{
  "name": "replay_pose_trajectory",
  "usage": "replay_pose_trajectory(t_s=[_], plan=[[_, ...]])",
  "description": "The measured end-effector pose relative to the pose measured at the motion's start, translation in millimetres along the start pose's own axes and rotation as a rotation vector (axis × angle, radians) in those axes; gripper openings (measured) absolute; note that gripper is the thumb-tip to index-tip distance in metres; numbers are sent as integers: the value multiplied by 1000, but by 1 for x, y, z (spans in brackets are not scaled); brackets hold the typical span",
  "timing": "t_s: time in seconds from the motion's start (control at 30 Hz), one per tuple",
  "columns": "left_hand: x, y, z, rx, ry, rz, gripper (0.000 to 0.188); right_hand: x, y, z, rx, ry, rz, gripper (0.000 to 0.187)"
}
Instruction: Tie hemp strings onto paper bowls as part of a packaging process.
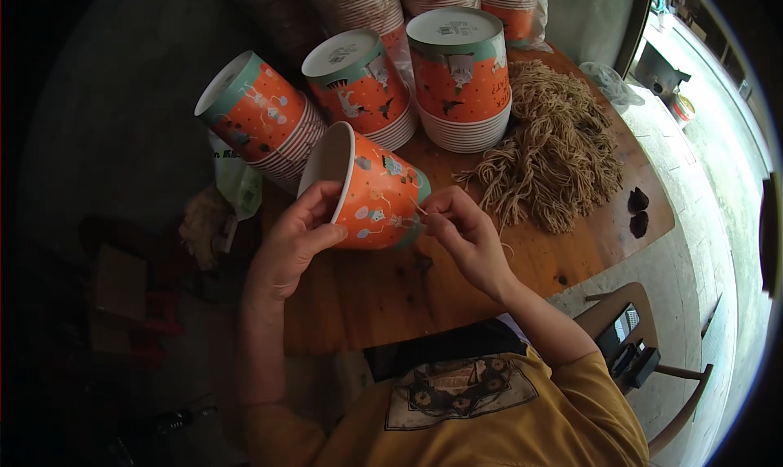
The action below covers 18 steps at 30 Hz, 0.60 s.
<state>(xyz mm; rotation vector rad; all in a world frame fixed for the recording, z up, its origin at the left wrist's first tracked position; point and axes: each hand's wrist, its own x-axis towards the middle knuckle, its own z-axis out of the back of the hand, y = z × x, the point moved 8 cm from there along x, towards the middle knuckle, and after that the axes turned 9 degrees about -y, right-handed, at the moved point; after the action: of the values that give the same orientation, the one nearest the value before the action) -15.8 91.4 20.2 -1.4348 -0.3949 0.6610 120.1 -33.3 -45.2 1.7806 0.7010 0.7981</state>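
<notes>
An orange paper bucket (382,191) with a teal base band and white inside is tilted on its side above the table, its mouth toward the left. My left hand (295,240) grips it at the rim, thumb outside and fingers reaching inside. At the base end, my right hand (466,237) pinches a thin tan cord (419,209) against the bucket's printed wall. A loose tail of cord hangs by the right wrist. Whether the cord passes through the wall is too small to tell. Right of the bucket lies a large heap of tan cords (555,153).
Behind the bucket stand upside-down nested bucket stacks: one leaning (259,112), one in the middle (363,92), one upright (459,84). Plastic-wrapped stacks (351,6) line the back. Two small dark pieces (639,212) lie on the wooden table (351,308). A chair (632,300) holds a phone (626,323).
</notes>
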Motion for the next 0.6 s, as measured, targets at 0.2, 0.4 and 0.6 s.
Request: replay_pose_trajectory(t_s=[0.2,0.4,0.6], plan=[[-5,-1,7,-83,-13,9,42,0,26,-17,-282,64,305,6],[-6,-3,3,-157,-97,5,41,-7,27,-22,-458,101,392,4],[-5,6,-6,-183,-70,61,40,-9,25,-20,-491,99,373,5]])
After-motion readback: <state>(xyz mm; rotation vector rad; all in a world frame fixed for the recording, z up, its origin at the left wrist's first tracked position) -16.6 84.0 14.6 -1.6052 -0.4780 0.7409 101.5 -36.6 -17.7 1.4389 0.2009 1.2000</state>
